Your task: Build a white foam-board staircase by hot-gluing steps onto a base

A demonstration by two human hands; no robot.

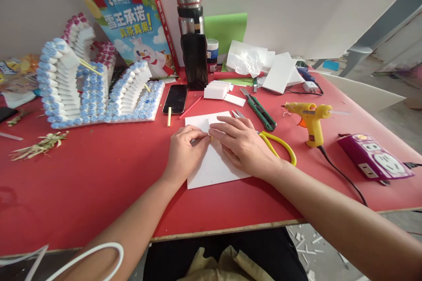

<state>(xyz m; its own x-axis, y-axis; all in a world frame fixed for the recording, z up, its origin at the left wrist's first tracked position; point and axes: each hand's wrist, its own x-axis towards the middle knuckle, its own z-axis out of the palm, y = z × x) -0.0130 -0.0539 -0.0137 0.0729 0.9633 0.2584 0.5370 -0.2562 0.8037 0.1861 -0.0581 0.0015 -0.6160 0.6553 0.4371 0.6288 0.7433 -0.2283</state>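
On the red table lies a white foam board, with both hands over it. My left hand is closed, thumb and forefinger pinched at the board's upper middle; what sits between the tips is hidden. My right hand has its fingers stretched out, lying over the board, their tips against a small white upright edge beside the left fingertips. Scissors with yellow handles lie partly beneath the right hand. Just beyond are a green utility knife and a stack of white strips.
A yellow glue gun and purple power socket stand right, with cords. Blue-and-white arched models fill the left back. A phone, steel flask, printed bag and dried stalks are around.
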